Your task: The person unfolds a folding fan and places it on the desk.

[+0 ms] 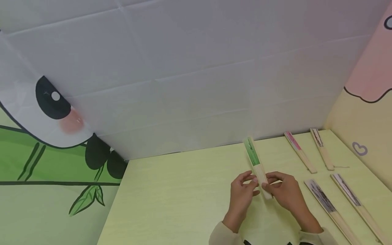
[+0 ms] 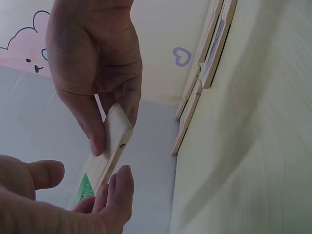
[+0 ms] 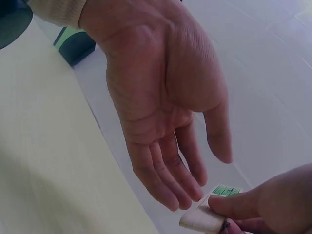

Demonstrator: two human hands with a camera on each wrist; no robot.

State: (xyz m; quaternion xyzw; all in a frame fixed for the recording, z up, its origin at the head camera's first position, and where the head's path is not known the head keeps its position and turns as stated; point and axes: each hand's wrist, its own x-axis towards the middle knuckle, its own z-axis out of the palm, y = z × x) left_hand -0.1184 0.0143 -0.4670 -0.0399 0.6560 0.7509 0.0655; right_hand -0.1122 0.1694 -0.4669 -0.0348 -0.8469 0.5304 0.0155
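Note:
A closed folding fan (image 1: 260, 173) with pale wooden ribs and a green upper part is held above the table. My right hand (image 1: 285, 190) pinches its lower end between thumb and fingers, as the left wrist view shows. The left hand (image 1: 241, 195) is at the fan's other side with its thumb apart from the fingers. In the right wrist view the left hand (image 3: 161, 92) has loosely bent fingers, their tips close against the fan (image 3: 202, 217); whether they touch it I cannot tell.
Several more closed fans lie on the right of the pale table (image 1: 159, 197): a pink one (image 1: 298, 149), a dark-patterned one (image 1: 322, 148), a grey one (image 1: 326, 200) and a purplish one (image 1: 355, 200). A white wall sheet (image 1: 190, 85) rises behind the table.

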